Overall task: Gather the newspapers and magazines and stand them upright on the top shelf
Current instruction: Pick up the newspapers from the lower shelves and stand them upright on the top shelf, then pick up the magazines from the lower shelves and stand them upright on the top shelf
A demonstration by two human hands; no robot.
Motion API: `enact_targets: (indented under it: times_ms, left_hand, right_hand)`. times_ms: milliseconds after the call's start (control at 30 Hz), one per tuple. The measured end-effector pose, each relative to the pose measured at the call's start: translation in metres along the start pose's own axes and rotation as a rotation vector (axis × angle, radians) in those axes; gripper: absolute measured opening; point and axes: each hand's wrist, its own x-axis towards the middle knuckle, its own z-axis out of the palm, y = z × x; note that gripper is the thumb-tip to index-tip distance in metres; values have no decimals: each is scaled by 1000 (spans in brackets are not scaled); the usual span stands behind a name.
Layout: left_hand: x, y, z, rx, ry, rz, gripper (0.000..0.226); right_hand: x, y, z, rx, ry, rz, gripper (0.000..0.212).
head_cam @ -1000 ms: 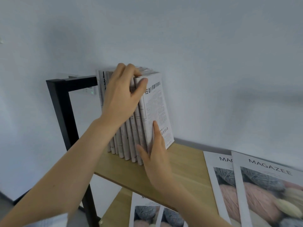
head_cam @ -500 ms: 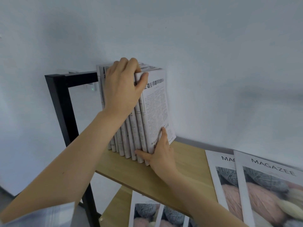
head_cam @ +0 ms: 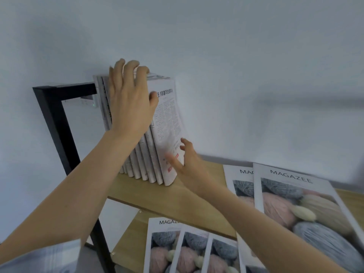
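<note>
Black metal framing (head_cam: 53, 115) stood at the far left, its post and top bar forming the end of the shelf unit against the pale wall (head_cam: 236, 46). Just right of that bar, the row of folded newspapers (head_cam: 149, 160) stood upright on the top shelf (head_cam: 157, 196), spines toward you and packed side by side, the whole row leaning slightly to the left at the top. Your left hand (head_cam: 130, 103) lay flat against the near edges of the row, its fingers reaching up and curling loosely over the top of the papers while the thumb pressed on the printed face of the outermost newspaper (head_cam: 169, 131); it steadied the stack more than gripped any one paper. Your right hand (head_cam: 187, 164), blurred in the view, was spread with fingers relaxed at the lower right corner of that outermost newspaper; whether it touched the paper, I could not tell. It held nothing. Farther right on the same wooden shelf, two magazines (head_cam: 295, 203) with yarn-ball covers lay flat, the right one overlapping the left, well apart from the standing row. Below, on the lower shelf (head_cam: 130, 239), three more magazines (head_cam: 187, 251) of the same design lay flat and fanned across one another, partly hidden by your right forearm.
</note>
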Motion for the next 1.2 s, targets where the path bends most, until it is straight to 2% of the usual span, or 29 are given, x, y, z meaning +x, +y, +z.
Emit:
enact_targets:
  times_ms: [133, 233, 367, 467, 600, 667, 767, 900, 1100, 1200]
  left_hand:
    - [-24, 36, -14, -17, -42, 46, 42]
    - [-52, 64, -17, -138, -132, 51, 39]
    - [-106, 103, -20, -468, -422, -168, 32]
    - [-141, 128, -27, -605, -562, -352, 23]
    - [-178, 153, -41, -620, -725, -526, 13]
    - [-192, 161, -47, -537, -810, -509, 15]
    - [-200, 170, -50, -513, -836, -478, 16]
    - [-203, 180, -50, -648, -888, -589, 15]
    - [-200, 184, -39, -890, -959, -901, 32]
    - [-195, 187, -35, -965, -969, -975, 46]
  right_hand:
    - [-31, -5, -42, -92, 81, -6, 61]
    - [-59, 5, -71, -167, 109, 44, 55]
    - [-100, 27, -104, -271, 122, 176, 50]
    - [-126, 47, -120, -377, 108, 255, 45]
    - [-143, 70, -126, -595, 66, 297, 45]
    - [-146, 76, -123, -693, 32, 298, 47]
    - [-144, 78, -115, -765, 17, 375, 63]
    - [-142, 75, -103, -838, -21, 486, 79]
    - [-145, 64, -109, -774, -77, 547, 69]
    - [-150, 54, -117, -757, -159, 549, 76]
